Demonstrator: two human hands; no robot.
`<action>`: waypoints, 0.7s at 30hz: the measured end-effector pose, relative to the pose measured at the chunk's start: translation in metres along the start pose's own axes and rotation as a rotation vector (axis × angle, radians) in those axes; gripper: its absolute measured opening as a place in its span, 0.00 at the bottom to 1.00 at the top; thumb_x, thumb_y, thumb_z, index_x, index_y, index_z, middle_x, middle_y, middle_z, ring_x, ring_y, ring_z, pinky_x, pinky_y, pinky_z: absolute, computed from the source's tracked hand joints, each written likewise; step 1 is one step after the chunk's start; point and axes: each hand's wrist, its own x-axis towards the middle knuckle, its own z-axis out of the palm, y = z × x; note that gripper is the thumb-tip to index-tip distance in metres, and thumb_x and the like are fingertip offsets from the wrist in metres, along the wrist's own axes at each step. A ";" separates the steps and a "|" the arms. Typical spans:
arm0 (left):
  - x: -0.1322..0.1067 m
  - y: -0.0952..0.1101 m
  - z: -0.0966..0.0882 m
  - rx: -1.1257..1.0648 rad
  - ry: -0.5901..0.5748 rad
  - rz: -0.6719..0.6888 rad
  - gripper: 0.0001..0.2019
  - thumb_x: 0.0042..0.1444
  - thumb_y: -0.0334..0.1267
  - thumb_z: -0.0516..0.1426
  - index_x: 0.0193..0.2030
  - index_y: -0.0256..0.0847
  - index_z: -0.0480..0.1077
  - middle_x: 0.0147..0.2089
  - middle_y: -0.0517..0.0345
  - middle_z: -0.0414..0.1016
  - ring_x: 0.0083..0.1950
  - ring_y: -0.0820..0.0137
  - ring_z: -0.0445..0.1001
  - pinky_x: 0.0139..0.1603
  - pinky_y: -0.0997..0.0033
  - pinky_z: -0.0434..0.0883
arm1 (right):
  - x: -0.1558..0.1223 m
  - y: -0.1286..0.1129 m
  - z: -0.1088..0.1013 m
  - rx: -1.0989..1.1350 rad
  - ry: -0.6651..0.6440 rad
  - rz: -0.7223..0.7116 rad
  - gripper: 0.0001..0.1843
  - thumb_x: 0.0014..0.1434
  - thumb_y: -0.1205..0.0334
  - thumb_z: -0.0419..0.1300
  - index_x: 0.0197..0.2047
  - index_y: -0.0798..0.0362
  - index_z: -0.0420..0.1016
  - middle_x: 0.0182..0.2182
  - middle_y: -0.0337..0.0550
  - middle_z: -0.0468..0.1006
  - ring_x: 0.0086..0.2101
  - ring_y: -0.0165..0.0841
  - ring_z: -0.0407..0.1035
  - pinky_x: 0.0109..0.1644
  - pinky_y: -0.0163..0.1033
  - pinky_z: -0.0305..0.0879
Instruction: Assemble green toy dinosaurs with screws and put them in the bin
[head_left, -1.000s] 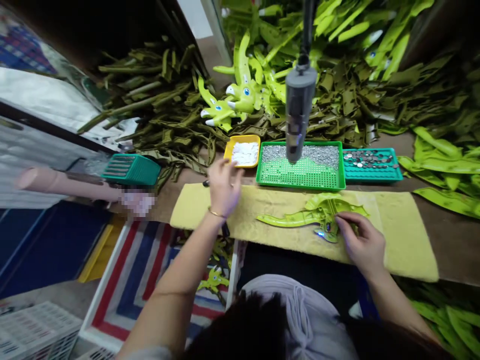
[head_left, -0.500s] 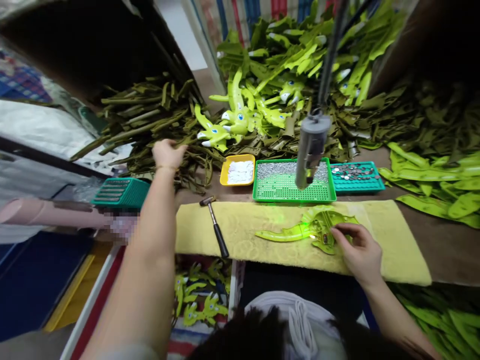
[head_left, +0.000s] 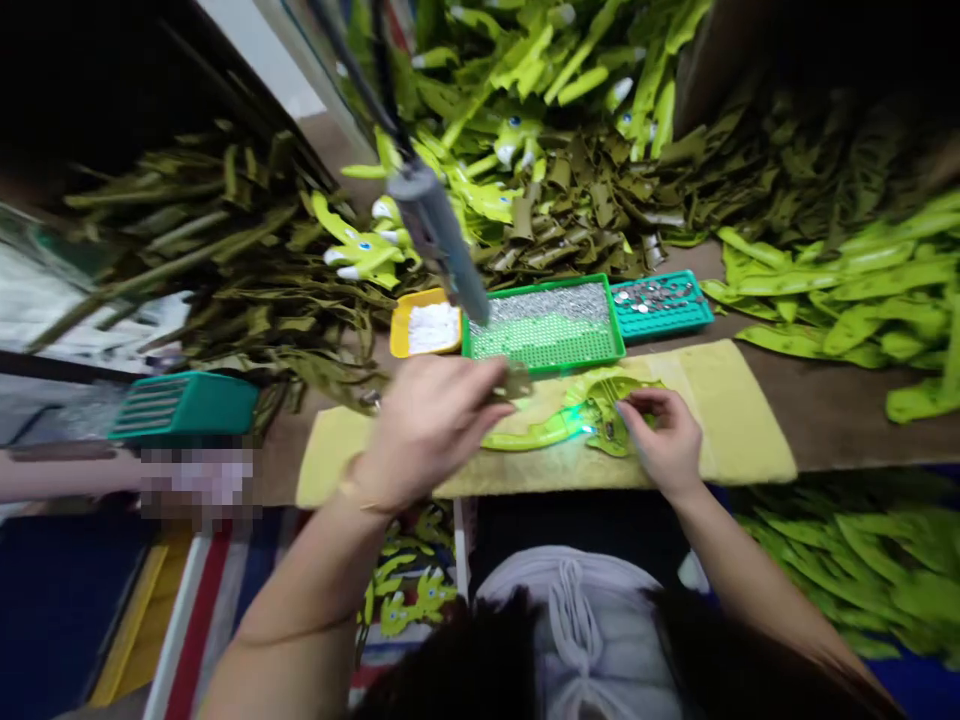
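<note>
My left hand, blurred by motion, is above the left half of the yellow cloth. Its fingers are closed on a small olive plastic piece, whose exact shape is smeared. On the cloth lies a lime-green plastic toy shell, its hollow inside facing up and a long curved part pointing left. My right hand pinches the shell's right side between thumb and fingers. A blue-green light glows on the shell near its middle. The hammer is hidden behind my left hand and arm.
Behind the cloth stand a yellow tray of white bits, a green tray of small metal parts and a teal tray of metal discs. A grey electric screwdriver hangs above them. Olive pieces and lime pieces lie heaped around.
My left hand has come from the olive heap at the left to above the cloth, bringing an olive piece. My right hand stays on the shell. The light turned from green to blue-green.
</note>
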 end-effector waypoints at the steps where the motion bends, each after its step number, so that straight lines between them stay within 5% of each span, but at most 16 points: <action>1: 0.003 0.016 0.027 0.030 -0.081 0.100 0.16 0.65 0.48 0.52 0.52 0.41 0.71 0.40 0.52 0.77 0.39 0.64 0.73 0.43 0.61 0.71 | 0.000 0.000 0.000 0.012 -0.001 0.010 0.09 0.49 0.58 0.68 0.33 0.51 0.77 0.26 0.39 0.79 0.27 0.30 0.73 0.34 0.40 0.74; 4: 0.009 0.044 0.095 0.080 -0.175 0.089 0.18 0.66 0.45 0.51 0.52 0.34 0.72 0.40 0.47 0.76 0.39 0.61 0.73 0.41 0.61 0.71 | 0.001 0.001 -0.003 0.024 -0.038 0.031 0.08 0.51 0.58 0.67 0.31 0.52 0.76 0.27 0.38 0.79 0.27 0.28 0.72 0.34 0.38 0.73; 7: 0.008 0.059 0.128 0.068 -0.222 -0.040 0.19 0.66 0.46 0.51 0.53 0.35 0.72 0.42 0.46 0.76 0.42 0.59 0.73 0.44 0.61 0.70 | 0.001 0.002 -0.010 0.016 -0.060 0.059 0.07 0.52 0.58 0.66 0.34 0.52 0.76 0.29 0.38 0.80 0.28 0.28 0.72 0.35 0.38 0.73; 14: -0.016 0.084 0.150 0.128 -0.188 -0.222 0.21 0.66 0.47 0.51 0.57 0.37 0.71 0.52 0.40 0.73 0.48 0.57 0.72 0.48 0.59 0.69 | 0.004 0.002 -0.021 0.033 -0.158 0.025 0.03 0.54 0.62 0.64 0.34 0.51 0.76 0.31 0.36 0.79 0.31 0.27 0.73 0.39 0.37 0.73; 21: -0.024 0.070 0.154 0.102 -0.190 -0.227 0.22 0.66 0.48 0.49 0.63 0.45 0.67 0.57 0.42 0.71 0.51 0.55 0.71 0.50 0.56 0.65 | 0.004 -0.003 -0.027 -0.041 -0.238 0.045 0.06 0.56 0.58 0.64 0.35 0.51 0.75 0.32 0.37 0.79 0.33 0.29 0.74 0.41 0.39 0.73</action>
